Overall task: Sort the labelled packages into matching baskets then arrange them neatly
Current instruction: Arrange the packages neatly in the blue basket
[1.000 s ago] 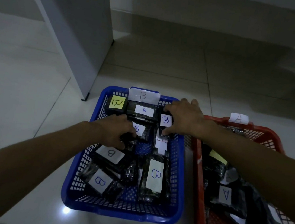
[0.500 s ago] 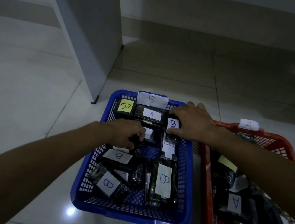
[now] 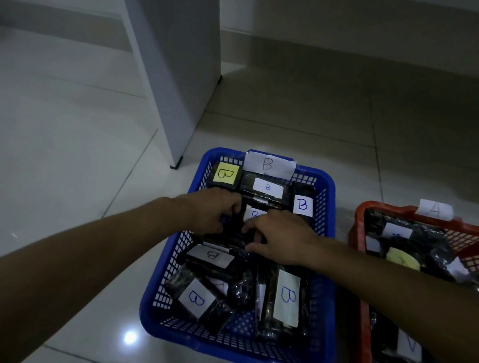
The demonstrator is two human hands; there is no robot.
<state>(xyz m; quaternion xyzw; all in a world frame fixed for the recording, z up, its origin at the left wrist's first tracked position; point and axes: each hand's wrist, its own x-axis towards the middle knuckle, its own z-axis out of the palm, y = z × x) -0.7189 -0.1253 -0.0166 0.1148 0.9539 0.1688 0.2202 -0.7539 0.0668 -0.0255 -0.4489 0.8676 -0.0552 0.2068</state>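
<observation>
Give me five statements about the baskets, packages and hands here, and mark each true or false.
1. Both hands are inside the blue basket. True: the left hand and right hand meet on a black package at its middle.
2. The blue basket's rim tag reads A. False: it reads B.
3. A package with a yellow label lies in the blue basket's far left corner. True.
4. The red basket stands left of the blue one. False: it stands right.
5. The right hand reaches into the red basket. False: it is in the blue one.
</observation>
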